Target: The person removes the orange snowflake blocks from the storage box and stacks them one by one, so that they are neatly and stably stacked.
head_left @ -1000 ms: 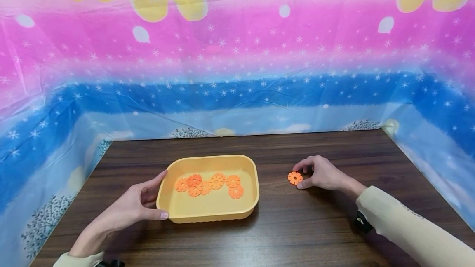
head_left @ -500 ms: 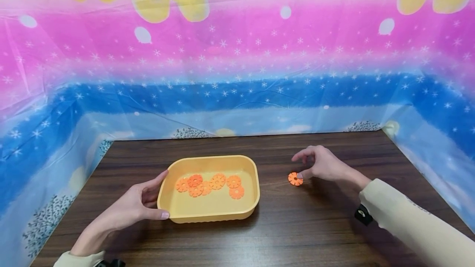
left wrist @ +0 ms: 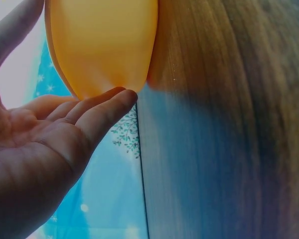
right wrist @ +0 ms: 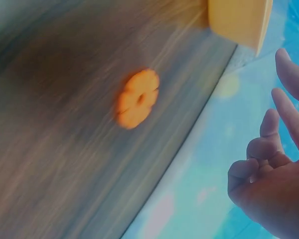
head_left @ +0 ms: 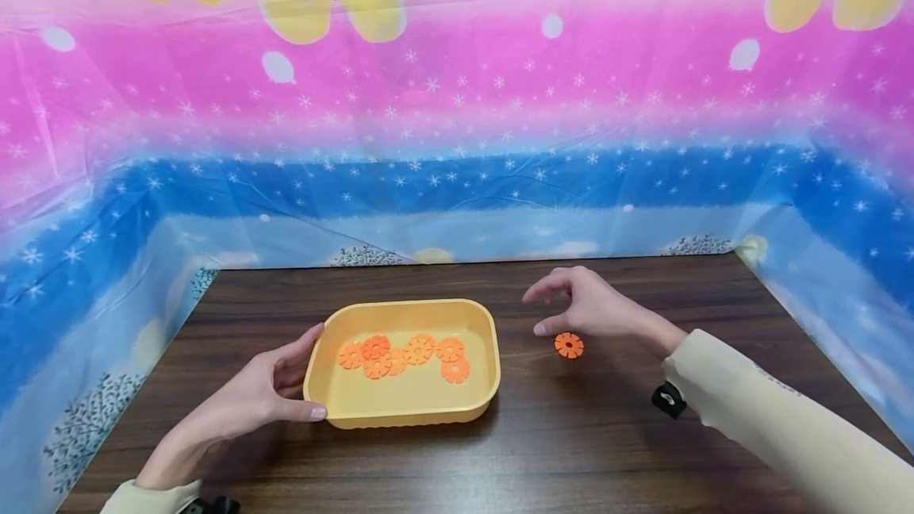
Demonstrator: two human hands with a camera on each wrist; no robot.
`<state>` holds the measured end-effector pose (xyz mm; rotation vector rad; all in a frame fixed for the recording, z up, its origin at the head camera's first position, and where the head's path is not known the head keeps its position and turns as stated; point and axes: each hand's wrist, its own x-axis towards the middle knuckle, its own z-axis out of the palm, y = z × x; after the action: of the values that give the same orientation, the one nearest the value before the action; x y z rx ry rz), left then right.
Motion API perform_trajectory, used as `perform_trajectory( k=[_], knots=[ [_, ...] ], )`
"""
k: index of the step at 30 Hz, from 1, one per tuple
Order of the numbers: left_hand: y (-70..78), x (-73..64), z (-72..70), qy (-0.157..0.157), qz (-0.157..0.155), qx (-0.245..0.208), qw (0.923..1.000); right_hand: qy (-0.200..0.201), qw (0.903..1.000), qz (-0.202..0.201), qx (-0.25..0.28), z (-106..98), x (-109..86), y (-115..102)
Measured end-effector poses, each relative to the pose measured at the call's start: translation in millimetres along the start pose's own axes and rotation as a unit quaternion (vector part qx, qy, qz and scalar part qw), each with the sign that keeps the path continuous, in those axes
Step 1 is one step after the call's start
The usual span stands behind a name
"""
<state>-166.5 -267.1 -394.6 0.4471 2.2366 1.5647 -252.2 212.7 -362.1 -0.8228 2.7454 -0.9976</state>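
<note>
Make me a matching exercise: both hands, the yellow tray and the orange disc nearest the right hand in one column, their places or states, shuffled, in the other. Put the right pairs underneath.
Column 1
1. Left hand
2. Right hand
3. Yellow tray
4. Orange notched disc nearest the right hand

Column 2
a. In the air, holding nothing
b. Flat on the wooden tabletop, outside the tray
c. Gripping one end of the tray
d. Has other orange discs lying inside

Pairs: 1-c, 2-a, 3-d, 4-b

- The box [head_left: 400, 401] is coloured yellow.
- The right disc [head_left: 569, 354] is coloured orange.
- The table [head_left: 571, 443] is grained dark brown.
- The far cloth [head_left: 457, 173] is banded pink and blue.
</note>
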Motion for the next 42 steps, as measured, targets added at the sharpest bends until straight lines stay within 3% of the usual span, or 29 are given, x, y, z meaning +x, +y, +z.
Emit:
perform_trajectory(
  k=[19,33,42],
  knots=[
    [1.1,1.5,-1.7,-0.001,-0.018,-0.002,0.9998,-0.061,0.9933,-0.088,0.043,35.6,38.6,-51.3],
    [-0.1,1.6,-1.0,0.0,-0.015,0.013,0.9998,-0.097,0.9883,-0.094,0.071,60.6,59.9,-71.7],
    [-1.3,2.3,-1.7,-0.002,-0.004,-0.008,1.0,-0.124,0.9836,-0.113,0.067,74.0,75.0,-76.8]
  ],
)
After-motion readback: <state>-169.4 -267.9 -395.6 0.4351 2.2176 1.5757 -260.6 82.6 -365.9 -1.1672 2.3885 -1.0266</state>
